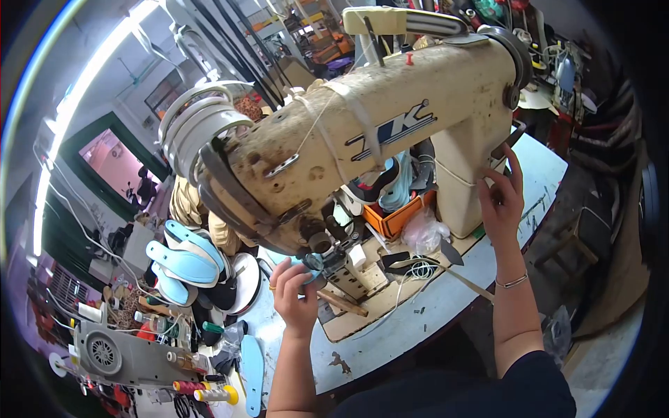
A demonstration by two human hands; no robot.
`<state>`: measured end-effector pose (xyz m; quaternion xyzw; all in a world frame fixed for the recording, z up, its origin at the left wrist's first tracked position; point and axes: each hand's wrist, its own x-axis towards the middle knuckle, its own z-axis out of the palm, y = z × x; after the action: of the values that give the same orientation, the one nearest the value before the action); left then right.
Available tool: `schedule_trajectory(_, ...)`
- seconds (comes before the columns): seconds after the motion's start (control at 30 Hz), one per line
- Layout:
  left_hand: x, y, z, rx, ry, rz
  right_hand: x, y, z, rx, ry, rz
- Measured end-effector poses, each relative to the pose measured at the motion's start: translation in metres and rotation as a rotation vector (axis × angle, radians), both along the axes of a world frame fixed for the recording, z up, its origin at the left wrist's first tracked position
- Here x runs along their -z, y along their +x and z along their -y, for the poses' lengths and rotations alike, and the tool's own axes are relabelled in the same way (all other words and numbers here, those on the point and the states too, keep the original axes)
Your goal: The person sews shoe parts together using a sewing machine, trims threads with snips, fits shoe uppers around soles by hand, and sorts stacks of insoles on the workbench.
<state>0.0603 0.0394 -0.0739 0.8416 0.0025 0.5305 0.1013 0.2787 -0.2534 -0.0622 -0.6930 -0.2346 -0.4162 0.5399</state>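
A worn cream sewing machine (pixel 390 118) with a blue logo stands on a light blue table (pixel 411 320). My left hand (pixel 294 296), a ring on one finger, is raised beside the needle area at the lower head of the machine. Its fingers are curled around a light blue piece (pixel 311 274), only partly visible there. My right hand (pixel 502 191) is up at the right of the machine's pillar, near a dark lever (pixel 514 139), with its fingers apart and bent; whether a fingertip touches the lever is unclear.
An orange box (pixel 397 221) with shoe parts sits behind the machine bed, beside a clear plastic bag (pixel 425 233). Blue insoles (pixel 185 261) are piled at the left, and one insole (pixel 252 373) lies at the table's left edge. Thread spools (pixel 216 395) and a wooden stick (pixel 341 302) are nearby.
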Motion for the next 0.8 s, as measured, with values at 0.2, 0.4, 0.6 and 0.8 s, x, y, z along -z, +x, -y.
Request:
schedule_trajectory(0.2, 0.007, 0.004, 0.001, -0.03, -0.046, 0.019, -0.001, 0.0, 0.004, 0.013, -0.068, 0.016)
schedule_trajectory(0.4, 0.015, 0.005, 0.01, -0.063, -0.087, 0.033, 0.003, -0.022, 0.001, 0.015, -0.031, 0.004)
schedule_trajectory(0.6, 0.022, 0.01, 0.013, -0.054, -0.181, 0.074, 0.053, -0.097, -0.03, -0.564, -0.039, -0.319)
schedule_trajectory(0.8, 0.036, 0.012, 0.014, 0.015, -0.31, 0.035, 0.116, -0.136, -0.046, -0.651, -0.504, -0.139)
